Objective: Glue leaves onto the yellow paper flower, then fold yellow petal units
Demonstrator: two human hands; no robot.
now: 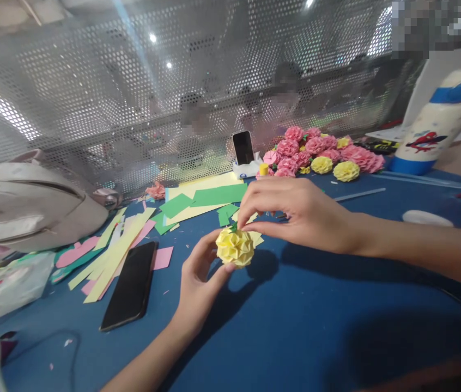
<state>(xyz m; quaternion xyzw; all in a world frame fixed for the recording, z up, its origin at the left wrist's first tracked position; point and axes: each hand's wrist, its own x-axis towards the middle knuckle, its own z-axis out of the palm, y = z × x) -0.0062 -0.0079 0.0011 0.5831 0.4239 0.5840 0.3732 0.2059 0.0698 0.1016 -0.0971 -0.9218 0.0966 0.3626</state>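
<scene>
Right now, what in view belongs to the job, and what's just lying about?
Job, it seems:
yellow paper flower, in left hand
green piece on top, right hand at it
paper strips, green paper, flower pile

Lying about, probably:
flat black phone
propped phone
bottle
bag

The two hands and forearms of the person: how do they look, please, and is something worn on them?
The left hand and right hand are both bare, without gloves. No sleeve shows on the left forearm or right forearm, and no ring, watch or bracelet can be seen.

Two bare hands [198, 272] [296, 204] with slender fingers [255, 203] and uncovered forearms [410, 250]
</scene>
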